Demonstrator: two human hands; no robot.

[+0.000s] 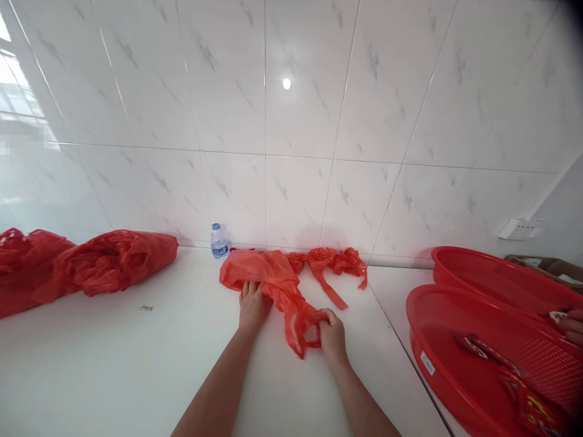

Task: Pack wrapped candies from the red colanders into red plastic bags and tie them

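A red plastic bag (268,273) lies on the white counter (113,358) in front of me. My left hand (253,306) rests flat on the bag's body, fingers stretched out toward the wall. My right hand (331,337) is closed on the bag's twisted handle end, pinching it near the counter. A second crumpled red bag (332,262) lies just behind, against the tiled wall.
A small water bottle (219,241) stands by the wall. Stuffed red bags (104,261) lie at the left. Two red mesh trays (492,340) with red packets sit at the right, where another person's fingers (571,325) show at the edge.
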